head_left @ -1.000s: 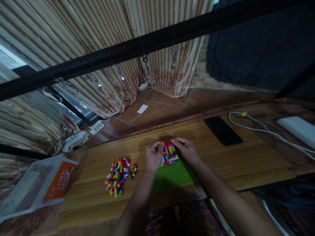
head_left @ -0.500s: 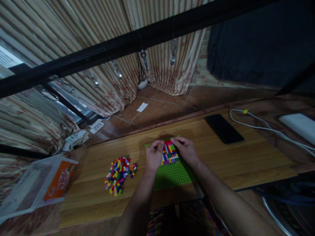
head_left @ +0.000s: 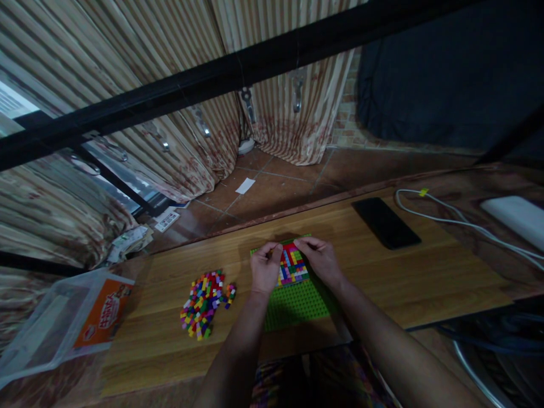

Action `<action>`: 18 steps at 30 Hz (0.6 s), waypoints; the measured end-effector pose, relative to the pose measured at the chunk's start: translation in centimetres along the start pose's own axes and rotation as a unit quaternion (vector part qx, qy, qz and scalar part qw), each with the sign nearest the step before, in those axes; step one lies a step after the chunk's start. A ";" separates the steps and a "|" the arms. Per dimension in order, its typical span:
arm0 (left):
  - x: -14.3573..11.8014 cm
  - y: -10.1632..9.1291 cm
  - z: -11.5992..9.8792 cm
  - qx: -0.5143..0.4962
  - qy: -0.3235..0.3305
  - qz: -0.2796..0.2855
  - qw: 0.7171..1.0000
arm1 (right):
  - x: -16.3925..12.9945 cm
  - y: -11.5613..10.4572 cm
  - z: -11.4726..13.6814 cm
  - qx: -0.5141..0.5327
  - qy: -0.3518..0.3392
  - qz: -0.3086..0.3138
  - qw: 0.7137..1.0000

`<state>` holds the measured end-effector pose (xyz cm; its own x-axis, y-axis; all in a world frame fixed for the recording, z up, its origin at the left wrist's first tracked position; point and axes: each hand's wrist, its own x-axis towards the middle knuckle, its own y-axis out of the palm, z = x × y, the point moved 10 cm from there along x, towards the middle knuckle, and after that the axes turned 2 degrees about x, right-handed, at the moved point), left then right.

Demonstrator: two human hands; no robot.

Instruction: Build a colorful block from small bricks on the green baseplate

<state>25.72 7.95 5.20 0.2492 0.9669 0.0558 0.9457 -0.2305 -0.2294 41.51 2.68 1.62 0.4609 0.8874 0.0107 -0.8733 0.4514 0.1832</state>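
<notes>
A green studded baseplate [head_left: 297, 306] lies on the wooden board, with a patch of coloured building bricks [head_left: 293, 272] pressed onto its far part. My left hand [head_left: 266, 266] is over the patch's left side, thumb and fingers pinched together at its far edge. From the right, my right hand [head_left: 323, 260] reaches the same far edge, its thumb and index finger closed close to the left fingertips. Red bricks show between the two hands. Whatever is in either pinch is too small and covered to make out. A pile of loose bricks [head_left: 202, 306] lies left of the baseplate.
On the wooden board [head_left: 157, 317], a black phone [head_left: 386, 222] lies to the right. Beyond it are a white cable [head_left: 450, 209] and a white box-like device [head_left: 514, 218]. A clear plastic bin [head_left: 55, 323] with an orange label stands left. A dark bar [head_left: 178, 90] with hanging clips crosses ahead.
</notes>
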 end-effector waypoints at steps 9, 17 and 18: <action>0.1 0.1 0.1 -0.006 0.011 0.005 1.000 | -0.3 -0.2 0.6 -0.026 -0.021 -0.012 0.999; 0.1 0.0 -0.2 -0.004 0.007 0.003 1.000 | -0.1 -0.3 0.0 -0.019 -0.004 -0.015 1.000; 0.1 0.1 -0.2 -0.007 0.006 0.003 1.000 | -0.1 -0.3 -0.1 -0.016 0.000 -0.017 1.000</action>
<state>25.85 7.99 5.35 0.2563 0.9644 0.0656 0.9474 -0.2371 -0.2151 41.71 2.48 1.47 0.4896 0.8719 0.0051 -0.8623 0.4833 0.1513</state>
